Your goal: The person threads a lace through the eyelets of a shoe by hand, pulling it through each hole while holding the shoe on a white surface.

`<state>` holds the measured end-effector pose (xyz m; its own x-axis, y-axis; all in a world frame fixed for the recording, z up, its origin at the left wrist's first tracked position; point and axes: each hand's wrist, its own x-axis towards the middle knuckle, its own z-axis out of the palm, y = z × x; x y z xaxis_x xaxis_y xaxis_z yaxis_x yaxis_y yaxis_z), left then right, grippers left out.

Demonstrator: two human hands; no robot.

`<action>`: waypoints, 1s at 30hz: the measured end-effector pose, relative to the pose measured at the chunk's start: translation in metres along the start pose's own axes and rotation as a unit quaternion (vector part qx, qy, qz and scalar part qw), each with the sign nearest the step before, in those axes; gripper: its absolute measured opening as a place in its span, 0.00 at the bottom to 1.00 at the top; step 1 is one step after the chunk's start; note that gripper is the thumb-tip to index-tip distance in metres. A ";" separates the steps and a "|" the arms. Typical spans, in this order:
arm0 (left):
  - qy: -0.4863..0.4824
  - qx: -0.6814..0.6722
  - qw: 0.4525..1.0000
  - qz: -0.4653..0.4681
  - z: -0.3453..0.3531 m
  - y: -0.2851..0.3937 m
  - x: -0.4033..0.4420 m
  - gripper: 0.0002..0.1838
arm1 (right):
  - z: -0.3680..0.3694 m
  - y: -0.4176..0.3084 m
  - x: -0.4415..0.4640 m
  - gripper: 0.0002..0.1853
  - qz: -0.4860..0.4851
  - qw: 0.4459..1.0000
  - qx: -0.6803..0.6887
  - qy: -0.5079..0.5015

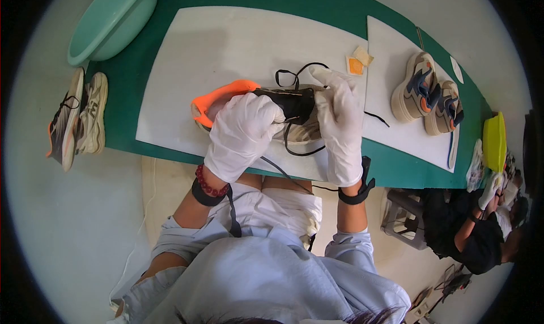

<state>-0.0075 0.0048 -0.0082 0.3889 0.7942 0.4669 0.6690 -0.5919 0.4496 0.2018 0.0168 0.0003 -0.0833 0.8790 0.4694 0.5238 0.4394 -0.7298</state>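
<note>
A running shoe (pixel 307 132) with a bright orange heel collar (pixel 226 90) and a black tongue (pixel 297 104) lies on the white mat in front of me, toe to the right. My left hand (pixel 245 130), in a white glove, is closed over its near side, with the fingertips at the tongue's edge. Gloved in white too, my right hand (pixel 341 117) is over the toe end, its fingers bent together around a black shoelace (pixel 288 73). The lace loops above the tongue and below the shoe, and one end comes out right of that hand. My fingers hide part of the shoe.
A pair of beige and navy sneakers (pixel 417 89) stands on the right white mat (pixel 391 58). More shoes (pixel 90 114) are at the table's left edge, below a mint basin (pixel 110 24). Small paper packets (pixel 356 66) lie behind my right hand. Another person (pixel 462 227) sits at right near a yellow-green basin (pixel 494 143).
</note>
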 end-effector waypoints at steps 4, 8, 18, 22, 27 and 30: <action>0.010 0.033 0.999 0.001 0.000 0.000 0.001 0.11 | -0.009 -0.020 -0.004 0.14 -0.061 0.992 -0.040 -0.105; -0.008 0.005 1.000 0.001 0.000 -0.001 0.000 0.12 | -0.009 -0.004 0.001 0.12 -0.063 0.976 -0.121 -0.168; -0.003 0.015 1.000 0.006 0.001 0.000 0.000 0.11 | -0.019 0.009 0.006 0.07 -0.018 0.975 -0.114 -0.191; -0.006 0.015 1.000 -0.001 0.000 0.001 0.002 0.10 | -0.017 0.012 0.006 0.04 0.022 0.985 -0.013 -0.173; -0.009 0.001 1.000 0.011 0.000 -0.001 0.004 0.09 | -0.012 0.015 0.007 0.05 0.053 0.981 -0.063 -0.177; -0.015 -0.002 1.000 0.011 -0.001 0.000 0.004 0.09 | -0.009 0.012 0.008 0.06 0.087 0.979 -0.063 -0.171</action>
<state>-0.0066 0.0082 -0.0056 0.4213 0.7850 0.4541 0.6574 -0.6093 0.4433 0.2153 0.0272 -0.0002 -0.2517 0.9587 0.1328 0.6534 0.2695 -0.7074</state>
